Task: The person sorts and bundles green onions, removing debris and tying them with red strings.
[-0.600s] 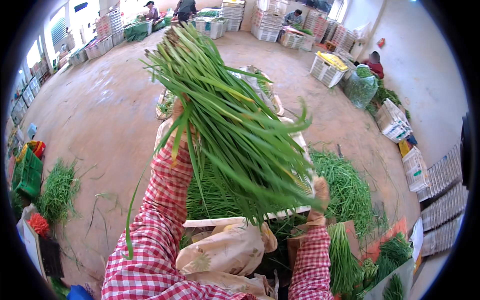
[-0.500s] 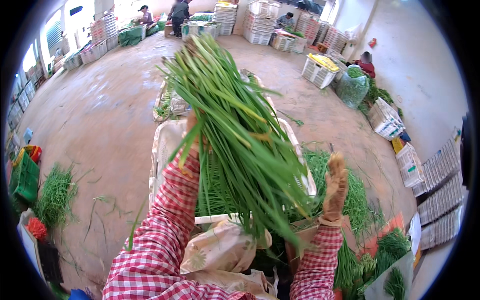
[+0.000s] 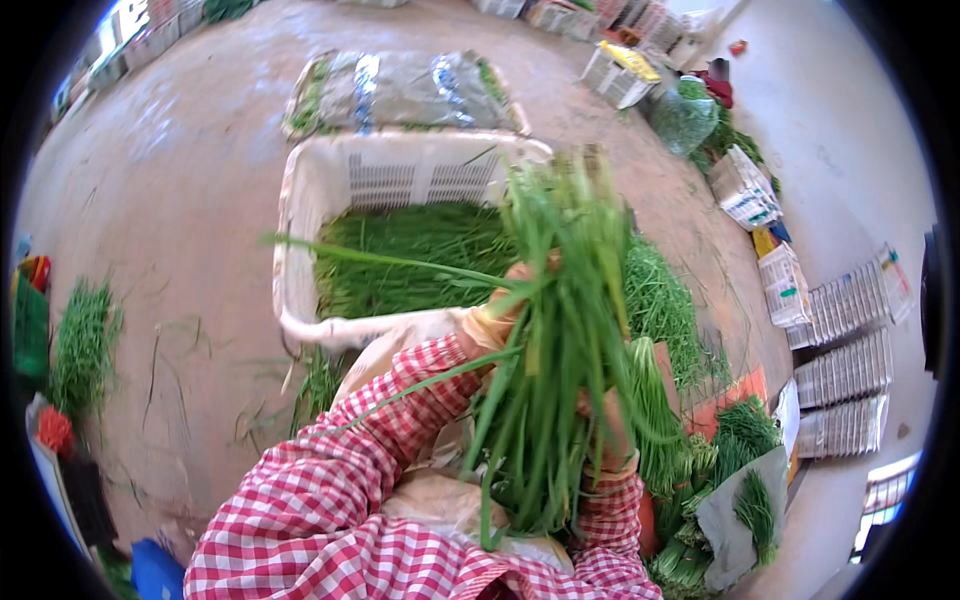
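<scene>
A large bunch of garlic chives hangs in front of me, stems up and long leaves drooping, smeared by motion. My left hand, reaching across, is closed round its left side; the leaves cover most of the fingers. On the lower right of the bunch, my right hand is close against the leaves, its fingers hidden behind them. To the left stands a white plastic crate, with a layer of cut chives lying in it. Pale cloth covers my lap.
Beyond the crate is another basket with a grey cover. Loose greens are heaped to the right, beside bundled chives. White crates line the right wall. More greens lie on the floor at left.
The bunch has swung right and closer to me in my left hand, uncovering the crate. My right hand, open and apart before, has come in against the leaves. The view has tilted down.
</scene>
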The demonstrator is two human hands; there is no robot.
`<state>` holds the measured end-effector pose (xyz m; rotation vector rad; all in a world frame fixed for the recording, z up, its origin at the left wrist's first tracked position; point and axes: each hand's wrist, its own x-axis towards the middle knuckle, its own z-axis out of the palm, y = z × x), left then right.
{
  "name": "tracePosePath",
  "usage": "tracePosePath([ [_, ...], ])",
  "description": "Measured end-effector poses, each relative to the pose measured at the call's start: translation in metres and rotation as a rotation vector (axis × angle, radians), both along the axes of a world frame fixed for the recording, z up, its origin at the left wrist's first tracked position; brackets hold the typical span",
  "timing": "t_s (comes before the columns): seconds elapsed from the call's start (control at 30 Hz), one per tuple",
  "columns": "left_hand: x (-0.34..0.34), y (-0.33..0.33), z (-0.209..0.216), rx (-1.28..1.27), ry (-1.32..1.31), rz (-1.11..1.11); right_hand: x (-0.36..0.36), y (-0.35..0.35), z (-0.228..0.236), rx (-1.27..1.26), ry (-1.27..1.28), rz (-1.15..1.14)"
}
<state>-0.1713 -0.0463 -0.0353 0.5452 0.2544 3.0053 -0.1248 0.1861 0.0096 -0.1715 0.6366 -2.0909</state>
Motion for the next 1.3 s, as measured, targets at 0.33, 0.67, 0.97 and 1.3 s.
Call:
tracePosePath([
  [0.33,0.129,0.039,-0.043,-0.183,-0.733,-0.022,0.021,-0.051,-0.056,0.946,0.59,-0.083],
  [0.67,0.123,0.039,-0.066,-0.21,-0.807,-0.145,0.068,-0.035,-0.057,1.34,1.228,0.099],
  [0.97,0.108,-0.025,-0.034,-0.371,-0.406,-0.27,0.088,-0.041,-0.038,0.817,0.884,0.041],
  [1.3,0.194,-0.152,0.06,-1.092,-0.267,-0.502,0.099,-0.05,-0.008,-0.117,0.29,-0.051],
])
